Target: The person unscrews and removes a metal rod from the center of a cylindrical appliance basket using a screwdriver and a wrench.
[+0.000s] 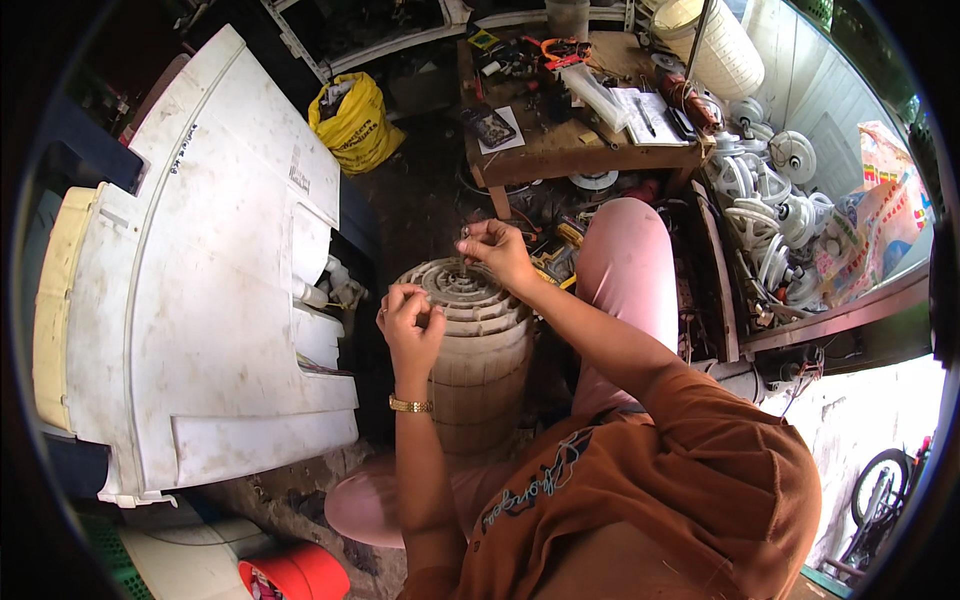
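Note:
A tall dirty plastic cylinder (475,370) with concentric ribbed rings on top (470,310) stands between my knees. My right hand (500,255) pinches a small thin metal piece (464,238), held upright over the middle of the rings. My left hand (412,325) is closed with curled fingers at the left edge of the cylinder's top; whatever is between its fingertips is too small to make out.
A large white plastic panel (220,300) stands left, with a yellow bag (355,140) behind. A cluttered wooden workbench (530,160) is ahead. White wheel-like parts (790,160) pile at right. A red bucket (330,575) sits lower left, a bicycle wheel (875,485) lower right.

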A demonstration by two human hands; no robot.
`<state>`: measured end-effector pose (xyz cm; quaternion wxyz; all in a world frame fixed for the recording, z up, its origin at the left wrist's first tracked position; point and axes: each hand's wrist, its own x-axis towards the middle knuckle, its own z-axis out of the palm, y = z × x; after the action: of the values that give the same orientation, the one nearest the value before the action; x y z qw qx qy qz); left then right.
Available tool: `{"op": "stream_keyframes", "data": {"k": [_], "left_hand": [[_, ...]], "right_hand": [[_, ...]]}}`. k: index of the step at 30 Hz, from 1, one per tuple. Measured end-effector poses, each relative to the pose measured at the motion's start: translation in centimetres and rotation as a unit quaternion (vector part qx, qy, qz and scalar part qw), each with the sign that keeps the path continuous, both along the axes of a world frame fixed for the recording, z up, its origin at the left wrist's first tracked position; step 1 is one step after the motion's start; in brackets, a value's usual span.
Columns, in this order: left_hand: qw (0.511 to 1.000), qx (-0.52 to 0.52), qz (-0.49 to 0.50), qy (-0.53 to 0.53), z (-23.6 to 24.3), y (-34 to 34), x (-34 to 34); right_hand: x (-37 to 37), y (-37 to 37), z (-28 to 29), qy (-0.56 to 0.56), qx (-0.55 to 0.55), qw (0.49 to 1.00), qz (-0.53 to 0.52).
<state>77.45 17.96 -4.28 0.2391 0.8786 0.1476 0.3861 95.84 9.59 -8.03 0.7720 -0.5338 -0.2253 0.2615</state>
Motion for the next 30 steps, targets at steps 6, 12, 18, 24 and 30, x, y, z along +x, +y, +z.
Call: {"op": "stream_keyframes", "data": {"k": [6,12,18,24,30], "left_hand": [[0.978,-0.191,-0.08,0.011,-0.1,1.3,-0.6],[0.966,-0.169,-0.197,0.01,0.2,2.0,0.2],[0.937,-0.208,-0.279,0.012,1.7,0.0,-0.8],[0.948,-0.172,-0.234,0.128,2.4,3.9,1.5],[0.965,-0.226,-0.053,0.122,2.5,-3.5,1.0]], "right_hand": [[1.1,-1.9,1.3,0.016,-0.007,0.995,0.103],[2.2,-5.8,3.5,-0.005,-0.036,0.98,0.195],[-0.4,-11.7,3.8,-0.013,-0.012,0.981,0.192],[-1.4,-11.5,5.3,-0.011,-0.025,0.996,0.081],[0.9,-11.5,3.7,-0.059,-0.067,0.996,-0.004]]}}
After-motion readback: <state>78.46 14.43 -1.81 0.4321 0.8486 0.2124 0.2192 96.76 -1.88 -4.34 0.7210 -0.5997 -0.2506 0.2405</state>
